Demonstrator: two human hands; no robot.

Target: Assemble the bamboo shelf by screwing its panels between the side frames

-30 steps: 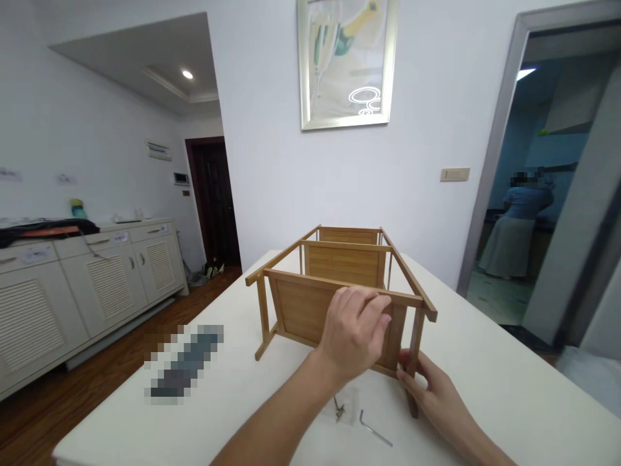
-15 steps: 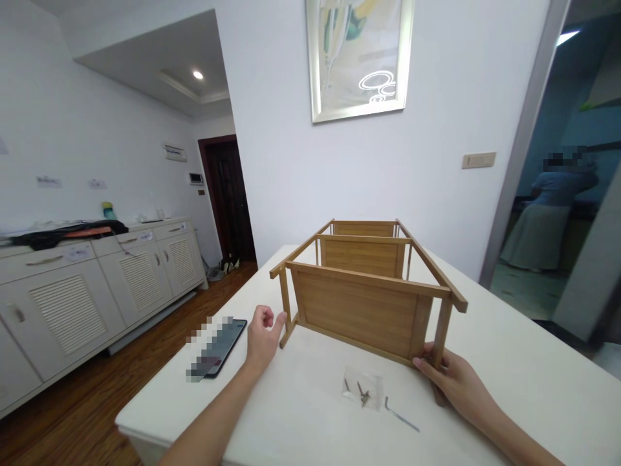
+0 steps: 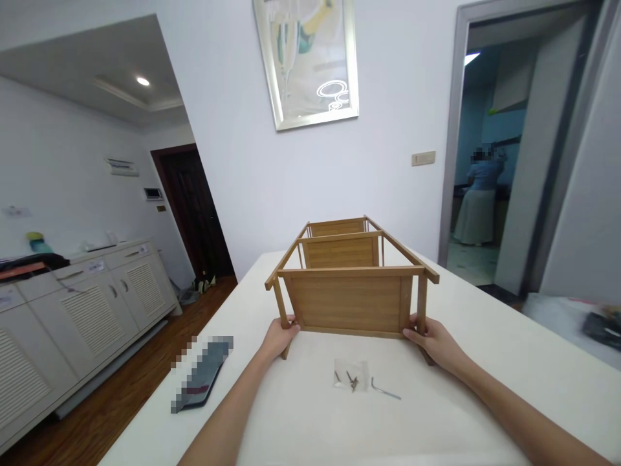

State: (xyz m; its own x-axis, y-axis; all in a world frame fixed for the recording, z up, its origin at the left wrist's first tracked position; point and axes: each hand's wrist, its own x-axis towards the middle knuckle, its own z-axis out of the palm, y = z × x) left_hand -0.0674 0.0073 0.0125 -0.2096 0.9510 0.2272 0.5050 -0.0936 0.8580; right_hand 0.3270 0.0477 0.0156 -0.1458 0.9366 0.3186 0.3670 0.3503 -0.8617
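Note:
A wooden shelf rack [image 3: 347, 301] lies on its side on the white table [image 3: 320, 427], its panels standing upright one behind another. At its near left corner, my left hand [image 3: 281, 336] is closed around the lower part of the frame. My right hand [image 3: 429, 336] grips the near right corner the same way, thumb on the front and fingers partly hidden behind the post. Between my forearms lie a small clear bag with several screws [image 3: 352, 378] and a bent hex key [image 3: 385, 390].
A phone [image 3: 206, 375] lies on the table's left side. White cabinets [image 3: 107, 304] line the left wall. A framed picture [image 3: 310, 65] hangs ahead. Through the doorway at right stands a person [image 3: 480, 200] facing away. Plastic-wrapped items [image 3: 577, 323] sit at the far right.
My left hand has moved from beside the rack onto its near left corner and closed on it. My right hand keeps its grip. The rack now faces me more squarely, and my view has turned right.

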